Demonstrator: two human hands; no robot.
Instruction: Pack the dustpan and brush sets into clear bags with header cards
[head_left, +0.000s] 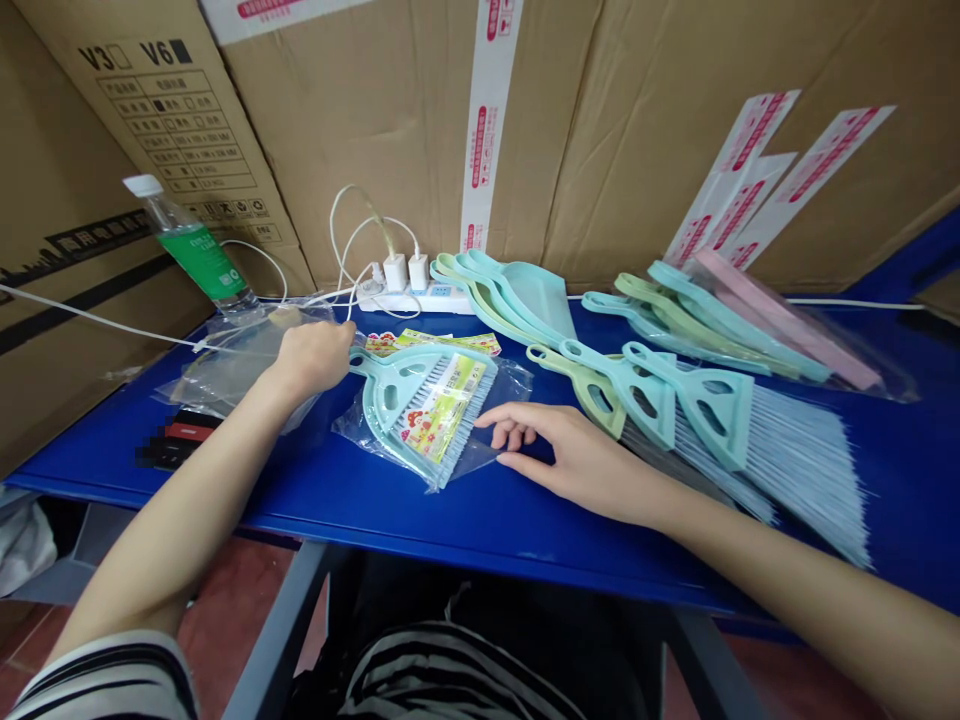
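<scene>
My left hand (311, 360) sits curled at the top edge of a clear plastic bag (510, 385). That bag holds a small teal dustpan and brush set (390, 400) with a yellow-green paper label. My right hand (581, 465) lies flat-ish on the blue tabletop (360, 500) with its fingers apart, its fingertips just right of the bag. Behind that hand, several loose broom heads with teal or pale green handles (712, 400) lie with grey-blue bristles fanned out. The left hand's fingertips are hidden, so I cannot tell whether they grip the bag.
Stacked teal dustpans (517, 295) and a bagged bundle of handles (750, 335) lie at the back. A white power strip (420, 298) with chargers and cables, a water bottle (195, 245), and a pile of flat clear bags (240, 365) stand before cardboard boxes (390, 120).
</scene>
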